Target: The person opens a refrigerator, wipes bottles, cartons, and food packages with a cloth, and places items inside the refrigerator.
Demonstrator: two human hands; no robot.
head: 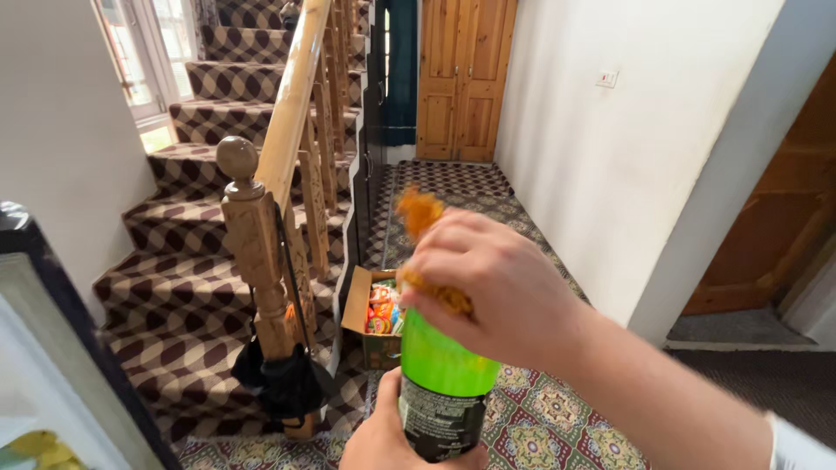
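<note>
The right hand (496, 292) is closed over the top of a green plastic bottle (444, 383), with an orange cloth (421, 211) pinched between its fingers, so the neck and cap are hidden and I cannot tell if the bottle is open. The left hand (383, 439) is wrapped around the lower part of the bottle, near the dark label, and holds it upright in the air above the patterned carpet (557, 418). The cloth looks blurred, which suggests fast movement, and here is the risk, I think: a strong rub or twist at the top could turn the bottle inside the lower grip, and it would drop on the carpet. If the cap is loose, liquid could spill out as well. Just behind the bottle an open cardboard box (374, 318) with colourful packets stands on the floor beside the wooden newel post (252, 244) of the staircase, so a falling bottle may hit it. A dark bag (283, 379) hangs at the post.
</note>
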